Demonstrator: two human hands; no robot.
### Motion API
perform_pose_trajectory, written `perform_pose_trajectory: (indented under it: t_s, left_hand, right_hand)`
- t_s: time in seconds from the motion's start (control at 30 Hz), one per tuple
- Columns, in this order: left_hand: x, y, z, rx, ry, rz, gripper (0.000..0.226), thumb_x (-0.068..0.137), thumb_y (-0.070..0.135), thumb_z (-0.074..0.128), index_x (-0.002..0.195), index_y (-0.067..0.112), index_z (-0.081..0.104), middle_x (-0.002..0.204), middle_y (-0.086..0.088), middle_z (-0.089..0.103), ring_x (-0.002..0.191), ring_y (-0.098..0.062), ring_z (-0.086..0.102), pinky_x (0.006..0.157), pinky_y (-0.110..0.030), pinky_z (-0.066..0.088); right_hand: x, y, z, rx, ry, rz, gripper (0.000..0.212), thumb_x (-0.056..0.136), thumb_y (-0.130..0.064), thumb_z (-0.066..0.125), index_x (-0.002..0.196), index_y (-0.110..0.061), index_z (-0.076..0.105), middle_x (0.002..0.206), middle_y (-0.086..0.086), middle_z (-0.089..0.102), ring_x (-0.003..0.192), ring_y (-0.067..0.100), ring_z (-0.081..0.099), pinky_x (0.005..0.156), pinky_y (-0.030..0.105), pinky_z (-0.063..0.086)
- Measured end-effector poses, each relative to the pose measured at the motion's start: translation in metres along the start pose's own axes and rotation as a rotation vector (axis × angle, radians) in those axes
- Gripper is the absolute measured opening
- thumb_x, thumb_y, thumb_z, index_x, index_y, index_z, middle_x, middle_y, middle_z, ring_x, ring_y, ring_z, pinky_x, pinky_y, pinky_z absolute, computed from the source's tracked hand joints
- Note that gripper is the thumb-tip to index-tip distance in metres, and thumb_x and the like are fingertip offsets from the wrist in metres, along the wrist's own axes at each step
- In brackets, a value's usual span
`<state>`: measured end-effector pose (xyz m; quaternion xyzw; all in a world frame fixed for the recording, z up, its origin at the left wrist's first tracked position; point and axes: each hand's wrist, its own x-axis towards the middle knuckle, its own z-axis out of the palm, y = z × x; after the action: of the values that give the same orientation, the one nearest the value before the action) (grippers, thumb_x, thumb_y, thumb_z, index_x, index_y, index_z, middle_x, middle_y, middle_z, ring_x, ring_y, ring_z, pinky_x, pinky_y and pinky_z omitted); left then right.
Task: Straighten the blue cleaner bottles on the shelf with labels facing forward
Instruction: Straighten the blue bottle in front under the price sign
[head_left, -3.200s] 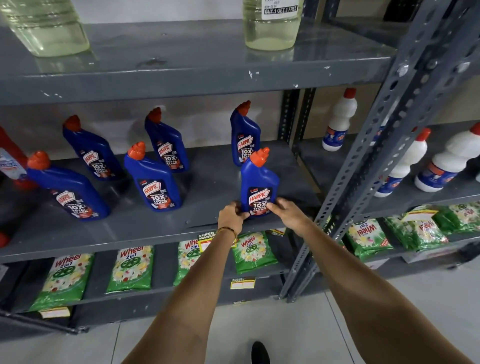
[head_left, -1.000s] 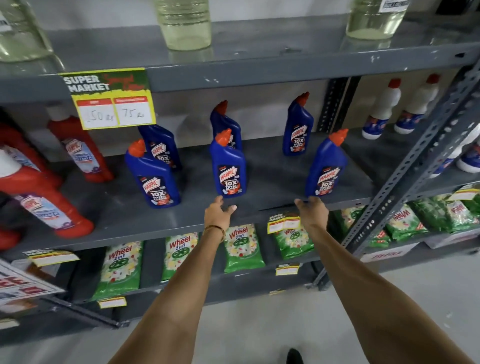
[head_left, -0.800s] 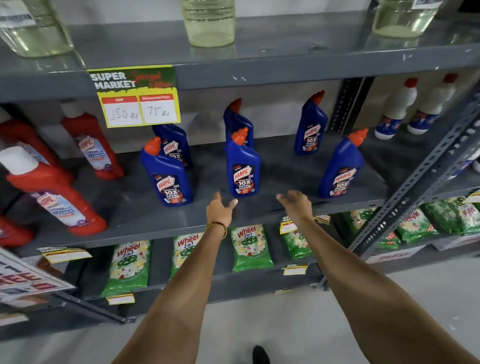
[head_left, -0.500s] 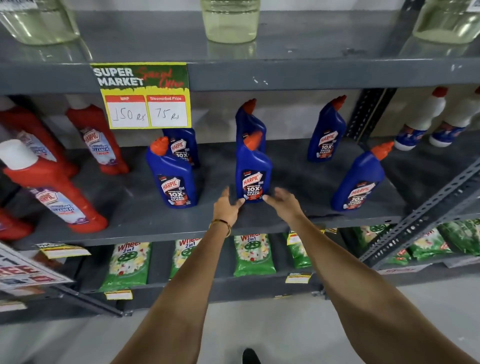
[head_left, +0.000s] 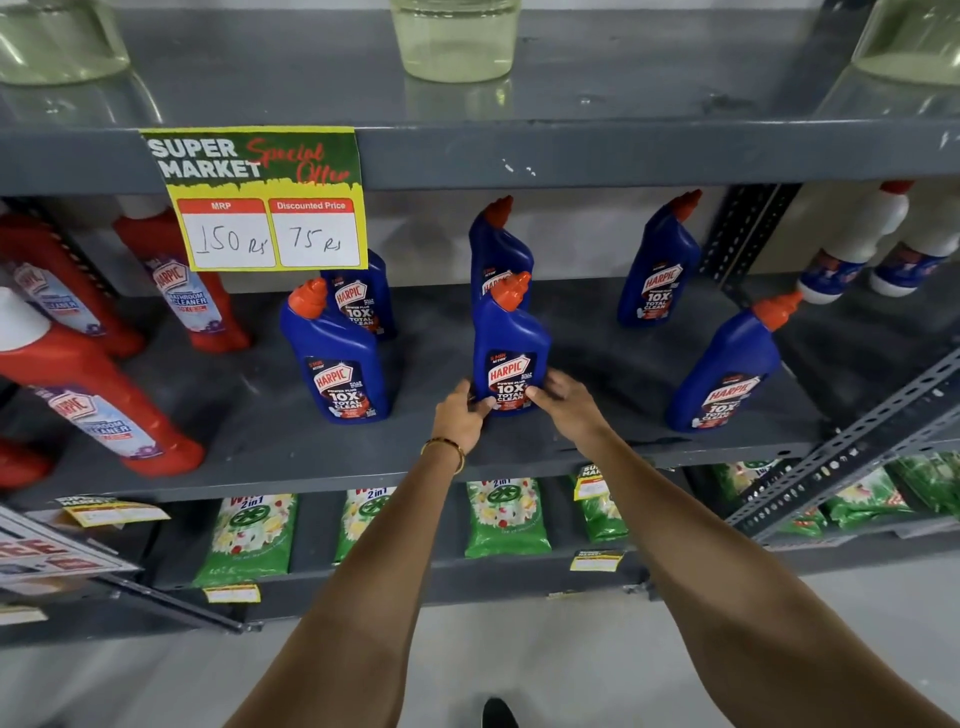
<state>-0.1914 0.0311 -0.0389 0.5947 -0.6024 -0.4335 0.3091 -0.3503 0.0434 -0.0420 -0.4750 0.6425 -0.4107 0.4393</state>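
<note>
Several blue cleaner bottles with orange caps stand on the grey middle shelf (head_left: 415, 457). The front middle bottle (head_left: 511, 343) stands upright with its label facing me. My left hand (head_left: 460, 415) grips its lower left side and my right hand (head_left: 563, 397) grips its lower right side. Another front bottle (head_left: 337, 358) stands to the left, and a third (head_left: 727, 369) leans at the right. Behind stand three more: one (head_left: 363, 296) partly hidden by the price sign, one (head_left: 498, 244) behind the held bottle, one (head_left: 657, 265) at the back right.
Red cleaner bottles (head_left: 98, 395) fill the shelf's left part. White bottles (head_left: 852, 249) stand on the neighbouring shelf at right. A yellow and green price sign (head_left: 260, 197) hangs from the upper shelf. Green detergent packets (head_left: 506, 514) lie below. A slanted perforated metal brace (head_left: 852, 447) crosses the right.
My view shifted left along the shelf from the right front bottle. Both hands moved to the front middle bottle and closed on its base.
</note>
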Motion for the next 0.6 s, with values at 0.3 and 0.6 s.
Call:
perform_pose_trajectory:
  t_s: [0.3,0.6]
  left_hand:
    - [-0.018,0.002,0.008,0.026,-0.018,0.001,0.033,0.089,0.019,0.057,0.117,0.002,0.051,0.121,-0.019,0.062,0.111,-0.031,0.058,0.095,-0.039,0.048]
    - [-0.037,0.001,0.009,0.015,-0.031,0.007,0.037,0.088,0.019,0.057,0.122,0.005,0.051,0.123,-0.017,0.062,0.112,-0.029,0.058,0.097,-0.038,0.048]
  right_hand:
    - [-0.024,0.007,-0.014,-0.068,0.026,-0.025,0.035,0.085,-0.017,0.065,0.118,-0.007,0.058,0.121,0.014,0.066,0.113,0.025,0.061,0.101,0.048,0.046]
    - [-0.043,0.009,-0.019,-0.066,0.038,-0.011,0.034,0.084,-0.015,0.066,0.114,0.000,0.060,0.117,0.018,0.067,0.110,0.029,0.062,0.099,0.049,0.047]
